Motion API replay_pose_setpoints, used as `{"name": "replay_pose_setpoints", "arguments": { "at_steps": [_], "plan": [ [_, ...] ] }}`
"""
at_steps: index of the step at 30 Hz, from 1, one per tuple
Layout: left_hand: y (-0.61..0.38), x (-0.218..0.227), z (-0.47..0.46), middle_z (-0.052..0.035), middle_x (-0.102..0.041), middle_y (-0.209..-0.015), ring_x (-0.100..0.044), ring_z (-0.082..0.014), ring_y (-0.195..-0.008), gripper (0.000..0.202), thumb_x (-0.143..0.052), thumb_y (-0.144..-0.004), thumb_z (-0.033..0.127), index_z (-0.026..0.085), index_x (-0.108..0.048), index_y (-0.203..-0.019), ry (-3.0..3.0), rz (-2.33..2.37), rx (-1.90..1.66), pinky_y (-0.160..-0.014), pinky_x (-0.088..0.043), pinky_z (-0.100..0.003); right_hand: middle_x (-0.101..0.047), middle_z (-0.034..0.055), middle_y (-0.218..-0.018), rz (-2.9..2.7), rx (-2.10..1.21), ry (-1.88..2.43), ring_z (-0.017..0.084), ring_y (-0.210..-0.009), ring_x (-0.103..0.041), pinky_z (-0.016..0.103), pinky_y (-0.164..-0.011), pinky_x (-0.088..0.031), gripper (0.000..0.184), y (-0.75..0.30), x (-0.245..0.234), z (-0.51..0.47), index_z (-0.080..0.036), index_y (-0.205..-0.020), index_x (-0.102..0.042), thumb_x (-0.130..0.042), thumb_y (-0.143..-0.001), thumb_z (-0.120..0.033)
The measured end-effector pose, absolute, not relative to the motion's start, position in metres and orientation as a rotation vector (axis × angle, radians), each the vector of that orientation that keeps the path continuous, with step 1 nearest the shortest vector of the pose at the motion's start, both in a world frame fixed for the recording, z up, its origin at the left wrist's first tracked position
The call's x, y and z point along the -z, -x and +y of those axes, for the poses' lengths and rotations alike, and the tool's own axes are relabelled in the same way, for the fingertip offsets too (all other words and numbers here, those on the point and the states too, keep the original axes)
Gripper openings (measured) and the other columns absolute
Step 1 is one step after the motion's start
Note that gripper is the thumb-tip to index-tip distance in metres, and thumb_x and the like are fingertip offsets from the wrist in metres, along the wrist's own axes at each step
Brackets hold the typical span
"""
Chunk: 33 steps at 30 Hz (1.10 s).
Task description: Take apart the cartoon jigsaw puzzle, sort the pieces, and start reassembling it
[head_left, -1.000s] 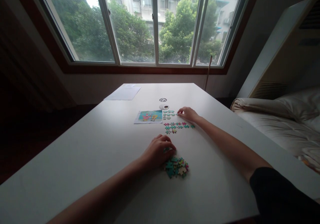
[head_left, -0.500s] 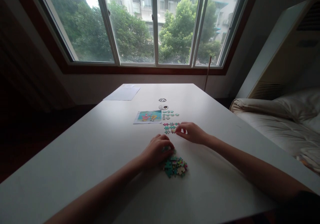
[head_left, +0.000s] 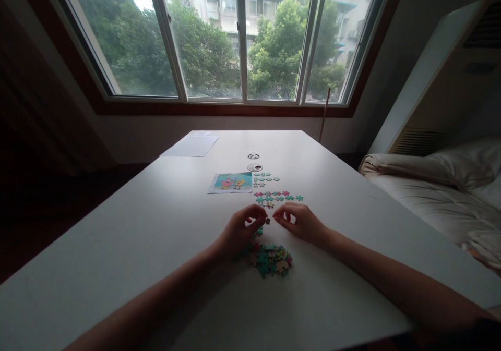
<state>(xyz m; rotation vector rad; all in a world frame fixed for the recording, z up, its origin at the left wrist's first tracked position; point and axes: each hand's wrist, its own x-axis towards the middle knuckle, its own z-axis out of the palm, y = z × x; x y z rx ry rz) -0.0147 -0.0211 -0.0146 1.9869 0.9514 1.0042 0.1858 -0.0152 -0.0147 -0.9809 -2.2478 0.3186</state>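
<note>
My left hand [head_left: 241, 229] pinches a small dark puzzle piece [head_left: 267, 221] between thumb and fingertips, above the table. Just right of it, my right hand [head_left: 299, 220] has thumb and finger closed to a pinch; whether anything sits in its tips I cannot make out. A heap of mixed puzzle pieces [head_left: 270, 261] lies nearer me, below my left hand, with a few teal pieces [head_left: 258, 231] partly hidden by that hand. Beyond my fingers, puzzle pieces are laid in rows [head_left: 278, 198], and further back lies another group [head_left: 266, 179].
A printed cartoon picture [head_left: 230, 182] lies left of the rows. Two round items [head_left: 254, 167] are behind them, and white paper [head_left: 190, 145] is at the far left of the white table [head_left: 156, 226]. A padded cream seat [head_left: 430, 189] stands at the right.
My left hand has moved up from beside the heap and now holds a puzzle piece out. My right hand has drawn back from the rows, uncovering pieces at their right end.
</note>
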Motion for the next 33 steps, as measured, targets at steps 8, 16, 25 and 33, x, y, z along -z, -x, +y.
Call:
{"name": "replay_pose_setpoints", "arguments": {
  "at_steps": [8,16,25,33],
  "plan": [
    [0.014,0.021,-0.017,0.0011,-0.058,-0.065,-0.043,-0.0078,-0.050,0.025,-0.054,-0.078,0.030,0.015,-0.047,-0.097,-1.811,0.940,-0.997,-0.047,-0.030,-0.019,-0.059,0.0015,-0.076,-2.243,-0.224,0.873,0.008,-0.056,-0.049,0.023,-0.060,-0.043,0.026,-0.177,0.012,-0.025,-0.021,-0.102,-0.057,-0.054,-0.079,-0.034],
    [0.012,0.018,-0.018,0.0008,-0.059,-0.065,-0.044,-0.0081,-0.050,0.031,-0.056,-0.076,0.032,0.015,-0.044,-0.100,-1.774,0.928,-0.978,-0.047,-0.030,-0.019,-0.059,0.0009,-0.077,-2.306,-0.241,0.856,0.008,-0.059,-0.050,0.023,-0.063,-0.042,0.023,-0.177,0.013,-0.025,-0.022,-0.097,-0.058,-0.054,-0.079,-0.035],
    [0.030,0.015,-0.010,-0.0017,-0.058,-0.077,-0.052,-0.0134,-0.071,0.011,-0.049,-0.080,0.022,0.018,-0.056,-0.088,-2.280,1.043,-0.964,-0.066,-0.040,-0.026,-0.059,0.0003,-0.075,-2.131,-0.149,0.948,0.009,-0.057,-0.050,0.024,-0.063,-0.042,0.024,-0.189,0.013,-0.016,-0.021,-0.096,-0.059,-0.059,-0.076,-0.034],
    [0.042,0.020,-0.004,-0.0048,-0.057,-0.086,-0.049,-0.0166,-0.081,0.020,-0.047,-0.083,0.018,0.023,-0.065,-0.086,-2.694,0.912,-0.727,-0.073,-0.038,-0.030,-0.060,0.0020,-0.078,-1.964,-0.087,0.973,0.008,-0.052,-0.047,0.024,-0.058,-0.044,0.023,-0.198,0.012,-0.009,-0.020,-0.095,-0.058,-0.059,-0.076,-0.033]
  ]
}}
